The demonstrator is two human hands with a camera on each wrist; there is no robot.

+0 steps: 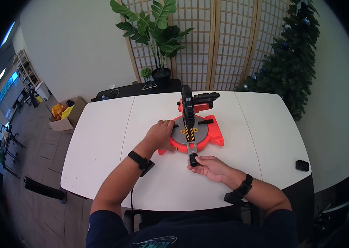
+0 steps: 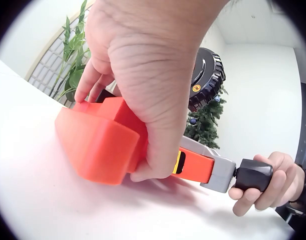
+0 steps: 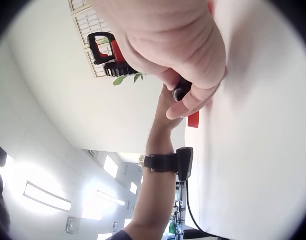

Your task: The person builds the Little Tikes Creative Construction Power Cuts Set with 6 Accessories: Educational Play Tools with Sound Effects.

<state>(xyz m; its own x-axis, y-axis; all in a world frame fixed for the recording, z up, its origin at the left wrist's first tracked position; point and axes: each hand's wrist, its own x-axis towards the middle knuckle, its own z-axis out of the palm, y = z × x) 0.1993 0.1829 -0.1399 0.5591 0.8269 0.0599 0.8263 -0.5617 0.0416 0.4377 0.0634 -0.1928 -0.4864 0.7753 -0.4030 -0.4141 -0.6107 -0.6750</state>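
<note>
A red, grey and black miter saw (image 1: pixel 214 135) stands on the white table, its black blade guard (image 1: pixel 187 105) upright over a round grey turntable (image 1: pixel 201 134). My left hand (image 1: pixel 159 135) grips the left side of the red base, and in the left wrist view its thumb and fingers wrap the base's red end (image 2: pixel 100 145). At the front, a black knob (image 1: pixel 193 160) sticks out toward me on a grey arm. My right hand (image 1: pixel 212 168) holds this knob between thumb and fingers; the palm partly covers the knob (image 3: pixel 181 90) in the right wrist view.
The white table (image 1: pixel 96 153) has panel seams either side of the saw. A small black object (image 1: pixel 302 165) lies near its right edge. Behind stand a potted plant (image 1: pixel 161 75), a lattice screen (image 1: pixel 232 45) and a decorated tree (image 1: pixel 286 70). An open cardboard box (image 1: pixel 73 115) sits left.
</note>
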